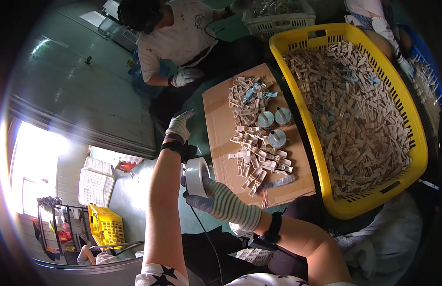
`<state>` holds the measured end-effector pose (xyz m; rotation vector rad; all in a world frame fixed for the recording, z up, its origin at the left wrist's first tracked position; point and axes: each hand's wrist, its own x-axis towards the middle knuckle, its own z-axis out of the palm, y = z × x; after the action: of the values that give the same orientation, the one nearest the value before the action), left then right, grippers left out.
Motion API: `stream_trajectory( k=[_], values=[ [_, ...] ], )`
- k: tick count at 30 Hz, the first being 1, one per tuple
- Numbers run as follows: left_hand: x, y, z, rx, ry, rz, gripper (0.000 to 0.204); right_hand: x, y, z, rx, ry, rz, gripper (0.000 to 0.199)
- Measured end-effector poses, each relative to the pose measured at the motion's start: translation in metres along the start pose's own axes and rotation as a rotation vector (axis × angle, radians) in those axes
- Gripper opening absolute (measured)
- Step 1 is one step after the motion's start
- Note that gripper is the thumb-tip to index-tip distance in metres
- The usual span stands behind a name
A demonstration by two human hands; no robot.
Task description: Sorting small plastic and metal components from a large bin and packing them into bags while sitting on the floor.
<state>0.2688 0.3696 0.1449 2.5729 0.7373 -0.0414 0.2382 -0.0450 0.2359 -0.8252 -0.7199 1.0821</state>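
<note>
My right hand [225, 202], in a grey-striped glove, is closed round a wide roll of tape [197, 174], held upright left of the cardboard. My left hand [179, 127], also gloved, is farther off beyond the roll, its fingers pressed together; what they pinch, if anything, is too small to make out. On the cardboard sheet [216, 128] lie loose beige plastic clips [259, 157] in piles, with a few blue clips [253, 90] at the far end. Three round grey-blue pieces with short stems [277, 138] stand among them. A crumpled clear strip [280, 181] lies near the front edge.
A large yellow basket [326, 190] full of clips stands right of the cardboard. Across from me sits a co-worker [180, 38] with a gloved hand [186, 76]. Another person is at the far right by a blue crate [440, 86]. A white crate [278, 24] stands behind.
</note>
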Motion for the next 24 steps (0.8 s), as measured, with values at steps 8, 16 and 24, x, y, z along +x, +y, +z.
stream_trajectory(
  k=[8,16,24],
  values=[
    [0.011,-0.031,0.004,-0.197,-0.043,0.013,0.024,-0.005,-0.014,0.007,0.061,-0.039,0.031,0.050],
    [0.013,-0.002,0.031,-0.313,0.074,0.065,0.015,-0.005,-0.010,0.002,0.255,-0.011,0.051,0.039],
    [0.009,0.076,0.057,-0.871,-0.033,-0.551,0.025,0.006,0.027,-0.026,-0.036,0.131,0.028,0.056]
  ],
)
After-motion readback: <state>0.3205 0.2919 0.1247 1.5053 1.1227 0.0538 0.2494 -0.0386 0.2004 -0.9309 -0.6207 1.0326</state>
